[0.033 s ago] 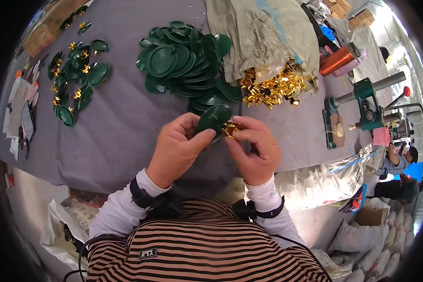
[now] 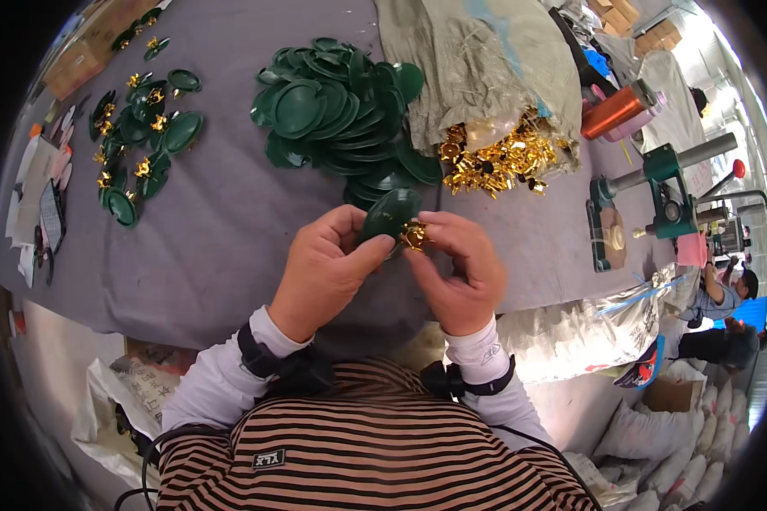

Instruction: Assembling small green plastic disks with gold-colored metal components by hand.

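My left hand (image 2: 322, 274) grips a dark green plastic disc (image 2: 390, 213), thumb across its near edge. Between the thumb and fingers of my right hand (image 2: 464, 271) is a small shiny gold piece (image 2: 414, 235), held against the disc's right side; whether the two are joined I cannot tell. Just beyond my hands lies a heap of loose green discs (image 2: 332, 102). To its right, many gold pieces (image 2: 503, 157) spill from the mouth of a woven sack (image 2: 435, 68). Green discs with gold pieces on them (image 2: 136, 128) lie scattered at the far left.
A green hand press with a red-knobbed lever (image 2: 673, 192) stands at the right side of the grey-covered table (image 2: 204, 264). Behind it lies an orange cylinder (image 2: 609, 115). Papers and a phone-like device (image 2: 49, 217) rest at the left edge. Two people are in the right background.
The gold piece has turned slightly in my right fingers, and the disc in my left hand is tilted a little more edge-on. Both hands stay almost in place.
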A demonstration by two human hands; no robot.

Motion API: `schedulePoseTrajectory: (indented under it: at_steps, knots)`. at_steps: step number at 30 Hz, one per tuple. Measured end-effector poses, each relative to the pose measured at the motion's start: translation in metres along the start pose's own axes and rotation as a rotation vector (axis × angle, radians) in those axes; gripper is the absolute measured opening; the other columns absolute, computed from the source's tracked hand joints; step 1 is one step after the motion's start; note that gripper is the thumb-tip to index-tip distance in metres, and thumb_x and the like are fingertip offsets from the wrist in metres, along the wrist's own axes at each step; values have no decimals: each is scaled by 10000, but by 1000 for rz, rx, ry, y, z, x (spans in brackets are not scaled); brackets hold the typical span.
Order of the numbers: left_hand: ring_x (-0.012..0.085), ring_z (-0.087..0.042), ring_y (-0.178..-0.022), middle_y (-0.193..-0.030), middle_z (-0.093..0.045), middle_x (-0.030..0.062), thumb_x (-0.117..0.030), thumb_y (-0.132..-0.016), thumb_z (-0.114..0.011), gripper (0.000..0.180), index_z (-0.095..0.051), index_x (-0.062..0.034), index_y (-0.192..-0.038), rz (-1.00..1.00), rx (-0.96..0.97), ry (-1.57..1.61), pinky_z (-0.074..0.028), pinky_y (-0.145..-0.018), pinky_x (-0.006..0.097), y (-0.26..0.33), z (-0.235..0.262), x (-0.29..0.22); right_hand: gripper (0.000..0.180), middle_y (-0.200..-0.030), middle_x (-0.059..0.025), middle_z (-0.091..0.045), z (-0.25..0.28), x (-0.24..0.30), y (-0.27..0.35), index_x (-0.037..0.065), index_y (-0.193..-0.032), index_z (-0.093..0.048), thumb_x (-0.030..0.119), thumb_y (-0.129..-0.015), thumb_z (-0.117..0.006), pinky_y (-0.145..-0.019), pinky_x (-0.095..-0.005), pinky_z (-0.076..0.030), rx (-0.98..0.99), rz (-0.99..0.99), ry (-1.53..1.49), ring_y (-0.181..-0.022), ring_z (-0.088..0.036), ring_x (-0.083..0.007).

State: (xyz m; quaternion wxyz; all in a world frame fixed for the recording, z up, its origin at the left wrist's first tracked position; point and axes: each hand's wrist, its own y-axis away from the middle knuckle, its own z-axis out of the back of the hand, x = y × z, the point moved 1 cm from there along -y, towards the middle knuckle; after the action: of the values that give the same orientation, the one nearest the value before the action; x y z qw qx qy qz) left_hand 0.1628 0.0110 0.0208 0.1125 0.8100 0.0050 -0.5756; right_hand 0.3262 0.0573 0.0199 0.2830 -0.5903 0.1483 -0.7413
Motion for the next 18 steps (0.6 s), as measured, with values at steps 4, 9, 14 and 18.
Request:
schedulePoseTrajectory:
  at_steps: [4,9,14,18]
  knots:
    - [38,-578,-734,-856,-663,7,-60,-888,-663,157,-615,17,-1016,-36,-16,-6,-466,-633,193,5,1,3,341,-1019,-136,-677,-3,4,-1,34,-1005,-678,-56,-688,-767,-759,-298,-551,92,164,201,-899,-676,-248]
    - [92,-626,-758,-917,-699,54,-49,-863,-683,212,-643,17,-1061,-277,-27,-186,-498,-683,239,13,2,12,318,-1008,-143,-681,-7,-2,7,13,-1001,-668,-63,-706,-758,-750,-288,-560,53,56,117,-866,-690,-225]
    - [200,-685,-856,-975,-700,105,-39,-821,-705,207,-658,-7,-1019,-664,-23,-714,-523,-712,274,13,9,0,303,-1012,-132,-686,-16,1,14,1,-1020,-661,-69,-738,-746,-783,-279,-563,30,-55,-26,-875,-696,-184]
    - [296,-669,-824,-959,-690,138,-45,-810,-695,220,-668,-24,-1028,-655,-37,-730,-528,-713,357,12,27,-8,376,-1087,-123,-665,-37,-6,16,-16,-1106,-632,-53,-752,-752,-813,-272,-555,40,-374,-349,-923,-684,-168]
